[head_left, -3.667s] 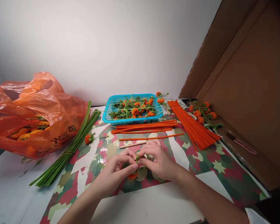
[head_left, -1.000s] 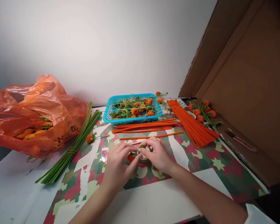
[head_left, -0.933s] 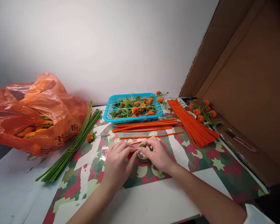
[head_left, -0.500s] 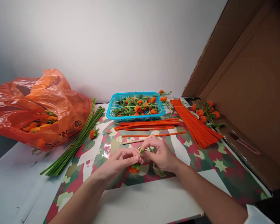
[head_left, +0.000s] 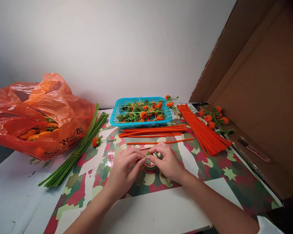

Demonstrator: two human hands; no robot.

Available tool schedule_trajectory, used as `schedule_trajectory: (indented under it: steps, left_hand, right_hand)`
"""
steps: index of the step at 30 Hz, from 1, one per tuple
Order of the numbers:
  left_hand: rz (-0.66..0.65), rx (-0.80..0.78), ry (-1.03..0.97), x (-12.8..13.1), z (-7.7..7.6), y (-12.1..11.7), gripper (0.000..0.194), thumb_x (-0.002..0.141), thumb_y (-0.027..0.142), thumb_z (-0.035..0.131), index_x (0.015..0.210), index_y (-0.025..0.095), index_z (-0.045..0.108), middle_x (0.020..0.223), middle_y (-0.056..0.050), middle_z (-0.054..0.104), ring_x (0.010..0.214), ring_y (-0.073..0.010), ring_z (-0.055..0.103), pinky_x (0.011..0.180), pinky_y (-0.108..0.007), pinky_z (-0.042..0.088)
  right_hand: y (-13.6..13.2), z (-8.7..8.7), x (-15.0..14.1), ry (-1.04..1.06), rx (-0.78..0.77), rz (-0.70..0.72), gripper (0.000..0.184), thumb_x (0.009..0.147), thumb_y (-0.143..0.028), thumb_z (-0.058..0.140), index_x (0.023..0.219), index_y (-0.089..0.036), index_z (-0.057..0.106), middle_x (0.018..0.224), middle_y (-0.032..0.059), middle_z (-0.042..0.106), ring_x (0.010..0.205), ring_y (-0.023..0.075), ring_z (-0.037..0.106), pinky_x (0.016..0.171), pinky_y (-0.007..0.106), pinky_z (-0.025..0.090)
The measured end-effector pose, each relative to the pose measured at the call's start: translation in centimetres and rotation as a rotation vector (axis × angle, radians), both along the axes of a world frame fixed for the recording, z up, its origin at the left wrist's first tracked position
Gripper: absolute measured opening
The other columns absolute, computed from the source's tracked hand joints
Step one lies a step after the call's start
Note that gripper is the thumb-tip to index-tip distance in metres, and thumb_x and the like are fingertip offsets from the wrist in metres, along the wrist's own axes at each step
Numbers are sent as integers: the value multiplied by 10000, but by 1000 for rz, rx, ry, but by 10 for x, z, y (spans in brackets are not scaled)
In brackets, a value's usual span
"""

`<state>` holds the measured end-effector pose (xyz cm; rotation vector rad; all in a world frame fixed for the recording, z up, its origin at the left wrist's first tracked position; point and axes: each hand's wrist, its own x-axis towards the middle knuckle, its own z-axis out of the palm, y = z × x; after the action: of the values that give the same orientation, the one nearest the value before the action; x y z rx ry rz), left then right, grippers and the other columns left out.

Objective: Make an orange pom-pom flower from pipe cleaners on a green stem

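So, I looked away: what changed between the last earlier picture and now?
The left hand rolled over, its back now upward; the orange fuzzy flower head swung away from the viewer, mostly hidden by it. The right hand stays at the fuzzy green stem; the blue plastic basket hasn't moved.

pale wall (head_left: 107,48), brown cardboard (head_left: 263,84) alongside

Head-worn camera looks forward, down at hands (head_left: 124,169), near.
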<state>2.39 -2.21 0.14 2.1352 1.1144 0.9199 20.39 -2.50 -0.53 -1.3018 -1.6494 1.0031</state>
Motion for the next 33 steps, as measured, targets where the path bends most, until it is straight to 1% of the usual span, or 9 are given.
schedule_trajectory:
  steps: [5, 8, 11, 16, 19, 22, 28, 31, 33]
  left_hand:
    - [-232, -556, -248, -9, 8, 4, 238, 890, 353, 561, 740, 188, 644, 853, -44, 651, 808, -175, 596, 716, -278, 484]
    - [-265, -673, -264, -10, 9, 5, 258, 872, 387, 580, 733, 182, 653, 834, -45, 644, 752, -168, 591, 650, -268, 480]
    - [-171, -485, -215, -4, 9, 3, 257, 874, 372, 575, 716, 185, 655, 829, -51, 677, 798, -191, 619, 719, -308, 491]
    - [75, 158, 42, 3, 1, 1, 74, 807, 256, 675, 759, 206, 648, 850, -23, 730, 927, -239, 635, 874, -400, 419]
    - [81, 294, 103, 2, -3, 0, 116, 857, 177, 597, 754, 210, 641, 850, -9, 739, 997, -242, 628, 900, -401, 380]
    - [-22, 79, 41, -1, 2, 0, 156, 884, 199, 559, 759, 209, 651, 864, -19, 728, 995, -227, 621, 919, -385, 389]
    - [-263, -703, -276, -10, 11, 2, 268, 844, 391, 617, 691, 175, 658, 785, -39, 679, 762, -171, 607, 694, -278, 479]
    - [-279, -819, -294, -11, 10, 3, 288, 811, 426, 650, 688, 166, 668, 750, -40, 661, 732, -163, 591, 647, -259, 473]
    - [-253, -781, -259, -9, 10, 3, 304, 813, 432, 643, 669, 166, 670, 755, -47, 666, 726, -166, 593, 638, -259, 475]
  right_hand:
    - [0, 2, 6, 165, 35, 152, 67, 823, -217, 671, 758, -228, 680, 817, 4, 665, 879, 178, 527, 821, 325, 398]
    - [-1, 4, 7, 181, 36, 207, 95, 832, -225, 662, 737, -223, 657, 779, -2, 641, 841, 171, 520, 805, 320, 394]
    - [-2, 4, 5, 122, 33, 129, 86, 823, -212, 661, 738, -219, 646, 784, -2, 622, 843, 173, 514, 806, 323, 382]
    - [-3, 1, -3, 48, 33, -7, 110, 829, -181, 636, 727, -216, 654, 791, -2, 634, 817, 168, 532, 832, 338, 375]
    - [-2, 0, -4, 22, 27, -39, 118, 833, -192, 637, 724, -224, 673, 793, 2, 658, 814, 174, 541, 841, 351, 381]
    - [-1, 1, 0, 13, 50, 8, 103, 837, -187, 638, 827, -257, 714, 903, 7, 695, 904, 193, 540, 873, 367, 387]
    - [-1, 5, 9, 118, 42, 231, 97, 826, -172, 664, 837, -257, 711, 862, 6, 670, 931, 187, 520, 874, 350, 410]
    - [0, 7, 10, 95, 47, 283, 98, 829, -158, 662, 800, -247, 693, 868, 2, 658, 927, 177, 522, 891, 352, 395]
    - [-1, 8, 10, 49, 57, 276, 113, 828, -141, 657, 797, -245, 687, 866, -1, 649, 929, 174, 520, 896, 355, 385]
